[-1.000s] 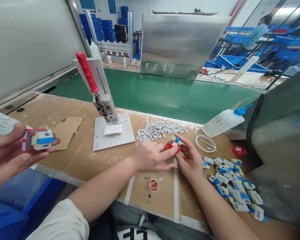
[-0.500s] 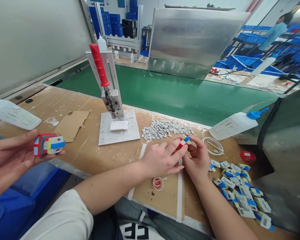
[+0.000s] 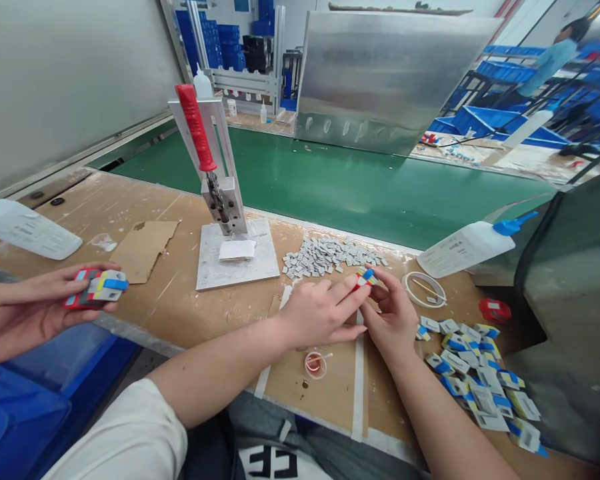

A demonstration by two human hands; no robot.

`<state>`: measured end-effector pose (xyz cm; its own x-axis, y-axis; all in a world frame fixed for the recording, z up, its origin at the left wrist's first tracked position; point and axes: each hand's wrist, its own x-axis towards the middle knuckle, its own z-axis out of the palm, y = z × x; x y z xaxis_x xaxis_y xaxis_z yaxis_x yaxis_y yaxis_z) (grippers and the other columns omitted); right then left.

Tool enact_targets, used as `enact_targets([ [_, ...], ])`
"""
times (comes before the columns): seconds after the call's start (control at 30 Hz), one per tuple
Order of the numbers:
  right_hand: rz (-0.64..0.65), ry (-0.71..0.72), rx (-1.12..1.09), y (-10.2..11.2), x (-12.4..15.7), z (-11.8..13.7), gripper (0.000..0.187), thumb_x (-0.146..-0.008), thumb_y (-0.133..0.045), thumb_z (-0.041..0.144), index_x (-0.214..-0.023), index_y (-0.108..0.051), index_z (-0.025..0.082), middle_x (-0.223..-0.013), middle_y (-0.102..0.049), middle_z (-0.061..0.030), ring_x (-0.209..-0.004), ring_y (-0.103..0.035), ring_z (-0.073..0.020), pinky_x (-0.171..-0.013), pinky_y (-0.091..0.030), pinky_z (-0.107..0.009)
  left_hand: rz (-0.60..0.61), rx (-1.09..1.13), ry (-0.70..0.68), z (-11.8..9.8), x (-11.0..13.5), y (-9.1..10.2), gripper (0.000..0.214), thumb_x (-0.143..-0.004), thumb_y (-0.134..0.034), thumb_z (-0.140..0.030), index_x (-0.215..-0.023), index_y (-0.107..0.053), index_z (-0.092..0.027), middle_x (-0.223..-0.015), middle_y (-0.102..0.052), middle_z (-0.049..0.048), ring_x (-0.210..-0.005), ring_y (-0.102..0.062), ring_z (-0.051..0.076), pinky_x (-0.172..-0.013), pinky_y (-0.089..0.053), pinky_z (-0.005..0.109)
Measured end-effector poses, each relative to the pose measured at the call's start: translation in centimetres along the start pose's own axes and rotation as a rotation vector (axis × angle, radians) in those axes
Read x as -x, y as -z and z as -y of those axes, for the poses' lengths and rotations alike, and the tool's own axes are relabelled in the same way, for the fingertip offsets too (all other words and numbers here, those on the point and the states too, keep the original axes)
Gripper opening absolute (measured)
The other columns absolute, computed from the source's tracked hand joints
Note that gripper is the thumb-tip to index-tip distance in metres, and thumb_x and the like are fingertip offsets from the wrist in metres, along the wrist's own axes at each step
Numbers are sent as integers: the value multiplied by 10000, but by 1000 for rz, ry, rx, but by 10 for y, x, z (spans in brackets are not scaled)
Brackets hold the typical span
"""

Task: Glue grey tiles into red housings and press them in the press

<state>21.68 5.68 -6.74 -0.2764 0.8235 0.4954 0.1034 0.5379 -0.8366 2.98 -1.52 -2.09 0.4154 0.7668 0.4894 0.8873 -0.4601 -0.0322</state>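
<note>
Between my two hands is a small boxy piece [image 3: 366, 276] in red, white, yellow and blue, partly covered by fingers. My left hand [image 3: 320, 308] reaches across to it from the left, its fingers closed over the near side. On the far right side, my right hand [image 3: 393, 313] grips the same piece with thumb and fingers. Just behind them lies a heap of small grey tiles [image 3: 325, 257]. A small clear cup [image 3: 315, 365] with reddish contents and a stick stands below my left hand.
At left, a co-worker's hand [image 3: 35, 300] holds a similar red-grey piece [image 3: 96, 288]. A red-handled toggle press [image 3: 197, 130] stands behind. Several blue-yellow-grey pieces [image 3: 480, 373] are piled right, near a tape ring [image 3: 424, 291] and white bottle [image 3: 473, 248]. A green belt [image 3: 320, 180] runs behind.
The co-worker's hand at left has turned and shifted slightly left and up with its piece. My hands have moved slightly left, still around the small piece.
</note>
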Motion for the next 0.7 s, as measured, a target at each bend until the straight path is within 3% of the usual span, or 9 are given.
enact_targets([
  [0.2, -14, -21, 47, 0, 1, -1, 504, -961, -735, 281, -1447, -604, 272, -1469, -653, -137, -1132, -766, -240, -998, -669, -430, -7, 52, 19, 3, 1, -2, 642, -1067, -389, -618, -1532, -521, -196, -1543, -571, 179, -1036, -729, 240, -758, -594, 335],
  [0.3, -11, -41, 31, 0, 2, -1, 516, -954, -742, 276, -1451, -604, 277, -1460, -648, -132, -1135, -761, -245, -976, -679, -431, -32, 166, 113, 9, 0, 0, 756, -1013, -461, -693, -1632, -389, -266, -1587, -516, 181, -1034, -738, 235, -726, -588, 311],
  [0.43, 6, -22, 11, 0, 1, 0, 537, -940, -758, 264, -1455, -607, 277, -1447, -643, -130, -1186, -739, -263, -1035, -652, -470, -7, 308, 294, 20, -2, 2, 935, -957, -496, -765, -1703, -213, -279, -1375, -687, 118, -923, -749, 206, -667, -547, 284],
  [0.57, -4, 49, 36, 1, -1, 0, 541, -927, -765, 232, -1446, -621, 290, -1391, -657, -120, -1202, -718, -265, -1023, -648, -463, 26, 329, 162, 23, 0, 0, 714, -996, -507, -636, -1601, -421, -265, -1012, -804, 15, -835, -757, 175, -621, -473, 264],
  [0.7, -18, 98, 62, 3, -1, -3, 553, -921, -759, 199, -1448, -620, 296, -1380, -653, -120, -1218, -704, -271, -994, -651, -455, -36, 237, 37, 19, 3, -3, 667, -1020, -496, -599, -1564, -472, -214, -859, -794, -6, -693, -726, 151, -564, -420, 279],
])
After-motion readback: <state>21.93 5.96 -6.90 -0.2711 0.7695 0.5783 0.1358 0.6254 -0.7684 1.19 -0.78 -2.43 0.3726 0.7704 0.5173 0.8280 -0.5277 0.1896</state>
